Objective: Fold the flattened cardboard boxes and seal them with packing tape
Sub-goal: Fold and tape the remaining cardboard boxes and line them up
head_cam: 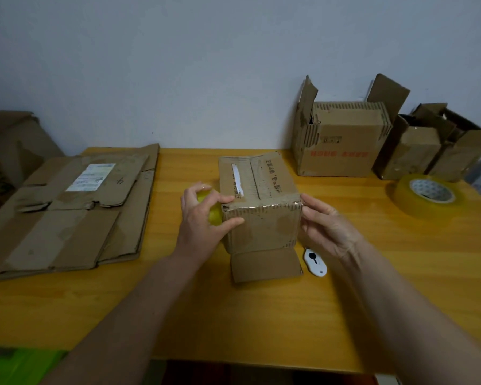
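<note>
A small cardboard box (261,220) stands in the middle of the wooden table (400,273), its top flaps shut and a loose flap lying flat toward me. Clear tape runs along its near top edge. My left hand (203,218) holds a yellow tape roll (213,211) against the box's left side, thumb and fingers touching the corner. My right hand (328,223) touches the box's right top corner with its fingertips. A stack of flattened cardboard boxes (67,212) lies on the left of the table.
A big roll of clear packing tape (428,194) sits at the right. A white cutter (315,263) lies beside the box's right foot. Folded boxes (342,140) (433,148) with raised flaps stand against the back wall. Something green (20,365) shows at the bottom left.
</note>
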Tool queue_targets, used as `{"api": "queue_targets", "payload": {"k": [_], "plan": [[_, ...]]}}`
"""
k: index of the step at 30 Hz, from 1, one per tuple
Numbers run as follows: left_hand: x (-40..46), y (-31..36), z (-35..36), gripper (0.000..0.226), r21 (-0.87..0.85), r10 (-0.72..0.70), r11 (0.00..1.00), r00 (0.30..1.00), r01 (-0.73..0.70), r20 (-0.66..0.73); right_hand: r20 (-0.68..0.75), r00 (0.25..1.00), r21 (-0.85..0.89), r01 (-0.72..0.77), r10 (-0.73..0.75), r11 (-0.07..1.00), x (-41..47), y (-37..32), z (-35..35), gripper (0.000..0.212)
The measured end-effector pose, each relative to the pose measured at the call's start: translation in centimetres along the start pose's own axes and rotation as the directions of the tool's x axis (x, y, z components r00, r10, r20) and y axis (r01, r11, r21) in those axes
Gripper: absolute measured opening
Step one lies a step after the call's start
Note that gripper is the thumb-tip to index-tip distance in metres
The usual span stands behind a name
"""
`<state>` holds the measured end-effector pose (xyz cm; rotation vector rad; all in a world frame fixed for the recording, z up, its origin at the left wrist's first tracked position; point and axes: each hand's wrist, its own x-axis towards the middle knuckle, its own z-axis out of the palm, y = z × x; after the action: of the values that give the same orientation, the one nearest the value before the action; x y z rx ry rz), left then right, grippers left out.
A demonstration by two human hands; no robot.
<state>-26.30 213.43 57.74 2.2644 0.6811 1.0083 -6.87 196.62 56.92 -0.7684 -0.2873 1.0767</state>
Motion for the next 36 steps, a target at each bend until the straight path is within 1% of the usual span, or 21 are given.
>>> {"api": "queue_targets", "payload": {"k": [2, 6, 9, 11, 13, 14, 15, 16, 17, 18, 19, 21, 22, 23, 24, 25, 27, 29, 31, 33, 36], "plan": [[0.0, 0.0, 0.0, 0.043, -0.001, -0.002, 1.0, 1.0, 0.002, 0.003, -0.019, 1.0, -0.02, 0.014, -0.014, 1.0, -0.1, -0.2, 0.0, 0.068], [0.1, 0.0, -0.2, 0.048, 0.0, -0.003, 1.0, 0.999, 0.003, 0.036, -0.072, 0.993, -0.013, 0.093, -0.093, 0.996, 0.3, 0.0, 0.5, 0.064], [0.1, 0.1, -0.3, 0.052, 0.029, -0.009, 1.0, 0.999, 0.008, 0.053, -0.056, 0.993, -0.088, 0.095, -0.1, 0.992, -0.2, 0.4, 1.3, 0.05], [0.0, 0.3, -0.2, 0.051, 0.04, -0.02, 0.999, 0.999, 0.019, 0.036, -0.025, 0.996, -0.088, 0.089, -0.091, 0.992, -0.7, 0.5, 1.3, 0.054], [-0.1, 0.5, 0.0, 0.049, 0.047, -0.031, 0.998, 0.999, 0.03, 0.012, -0.009, 0.997, -0.175, 0.077, -0.079, 0.982, -1.2, 0.3, 1.2, 0.062], [-0.2, 0.6, 0.1, 0.049, 0.047, -0.036, 0.998, 0.999, 0.036, 0.004, -0.033, 0.997, -0.28, 0.061, -0.074, 0.958, -1.5, 0.2, 1.3, 0.063], [-0.2, 0.7, 0.1, 0.049, 0.033, -0.045, 0.998, 0.999, 0.044, 0.002, -0.064, 0.994, -0.432, 0.05, -0.086, 0.901, -1.8, -0.1, 1.6, 0.063], [-0.2, 0.9, 0.0, 0.051, 0.009, -0.059, 0.998, 0.998, 0.059, 0.013, -0.103, 0.986, -0.609, 0.042, -0.132, 0.792, -2.2, -0.3, 2.1, 0.064], [-0.1, 1.0, -0.3, 0.056, -0.016, -0.074, 0.997, 0.997, 0.075, 0.039, -0.125, 0.968, -0.769, 0.044, -0.217, 0.637, -2.6, -0.6, 2.9, 0.066], [-0.1, 1.1, -0.6, 0.061, -0.029, -0.082, 0.996, 0.994, 0.084, 0.077, -0.108, 0.94, -0.888, 0.055, -0.324, 0.456, -2.9, -0.8, 3.9, 0.068], [-0.1, 1.2, -1.0, 0.066, -0.032, -0.083, 0.996, 0.99, 0.087, 0.116, -0.039, 0.91, -0.964, 0.074, -0.412, 0.256, -3.2, -0.7, 4.9, 0.07], [-0.3, 1.1, -1.8, 0.067, -0.033, -0.097, 0.994, 0.984, 0.103, 0.148, 0.157, 0.859, -0.986, 0.107, -0.487, -0.128, -3.6, 0.3, 7.6, 0.065], [-0.5, 0.9, -2.3, 0.064, -0.052, -0.118, 0.991, 0.985, 0.125, 0.127, 0.248, 0.833, -0.955, 0.125, -0.494, -0.268, -3.8, 1.2, 9.1, 0.058], [-0.7, 0.5, -2.8, 0.059, -0.079, -0.141, 0.986, 0.987, 0.147, 0.073, 0.324, 0.815, -0.919, 0.15, -0.48, -0.364, -3.7, 2.2, 10.3, 0.05], [-0.9, 0.1, -3.4, 0.053, -0.104, -0.158, 0.982, 0.987, 0.156, -0.013, 0.368, 0.814, -0.889, 0.167, -0.449, -0.427, -3.5, 3.3, 11.5, 0.045], [-1.1, -0.4, -4.0, 0.046, -0.112, -0.168, 0.981, 0.98, 0.156, -0.106, 0.378, 0.829, -0.871, 0.167, -0.412, -0.462, -3.2, 4.4, 12.4, 0.045], [-1.5, -1.2, -5.4, 0.033, -0.081, -0.157, 0.987, 0.961, 0.142, -0.228, 0.327, 0.878, -0.844, 0.105, -0.35, -0.526, -1.6, 6.4, 13.6, 0.056], [-1.9, -1.4, -6.3, 0.04, -0.057, -0.144, 0.989, 0.954, 0.134, -0.263, 0.287, 0.892, -0.785, 0.01, -0.35, -0.619, -0.1, 7.8, 14.1, 0.067], [-2.4, -1.7, -7.0, 0.053, -0.025, -0.103, 0.995, 0.955, 0.1, -0.278, 0.318, 0.858, -0.73, -0.049, -0.402, -0.682, 0.6, 8.3, 14.3, 0.059], [-2.7, -2.3, -7.7, 0.061, 0.009, -0.072, 0.997, 0.95, 0.078, -0.302, 0.378, 0.832, -0.72, -0.011, -0.406, -0.694, 0.7, 8.2, 14.1, 0.046], [-2.3, -2.8, -8.6, 0.061, 0.049, -0.106, 0.99, 0.927, 0.132, -0.36, 0.447, 0.844, -0.753, 0.174, -0.298, -0.635, 0.5, 7.0, 12.9, 0.039]]}}
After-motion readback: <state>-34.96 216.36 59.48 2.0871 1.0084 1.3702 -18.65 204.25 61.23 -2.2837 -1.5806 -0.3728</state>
